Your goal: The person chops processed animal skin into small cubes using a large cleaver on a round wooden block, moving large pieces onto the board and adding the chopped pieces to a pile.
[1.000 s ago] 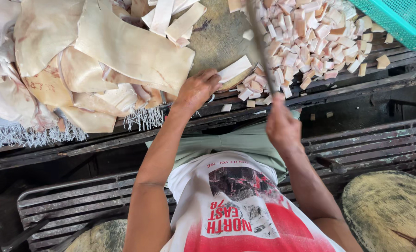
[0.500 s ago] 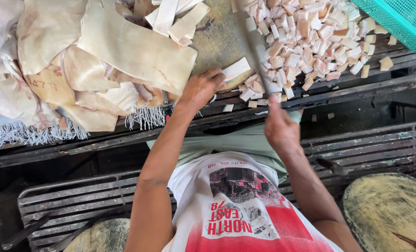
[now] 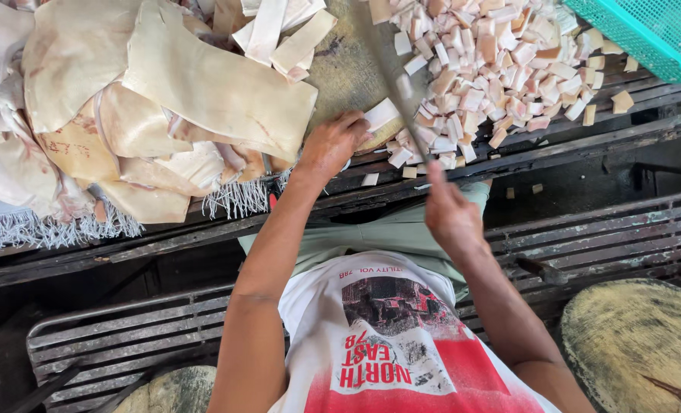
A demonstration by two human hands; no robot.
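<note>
The left hand (image 3: 333, 145) lies on the round wooden chopping block (image 3: 348, 69), its fingers curled downward and pressed together over the near end of a pale strip of skin (image 3: 380, 115). The strip pokes out past the fingertips toward the blade, flat on the block near its edge.

The right hand (image 3: 449, 214) is closed in a full fist around the handle of a long cleaver-like knife (image 3: 392, 73); all the fingers are wrapped tight with no gap visible between them. The blade runs up and away from the fist, blurred along its length, and passes just beside the exposed end of the strip (whether the edge is touching the strip at this instant cannot be told from the blur).

To the right of the blade a heap of small cut pieces (image 3: 493, 69), pinkish and cream, covers the block and spills onto the dark slatted bench (image 3: 585, 145); a few loose bits lie on the slats below. To the left of the block a pile of large uncut sheets of skin (image 3: 165, 99), yellowish and folded over one another, rests on a fringed white cloth (image 3: 42, 229). Several long cut strips (image 3: 279, 30) lie at the top of the block beside the sheets. A green mesh basket (image 3: 654, 34) sits at the upper right corner, just beyond the heap.
</note>
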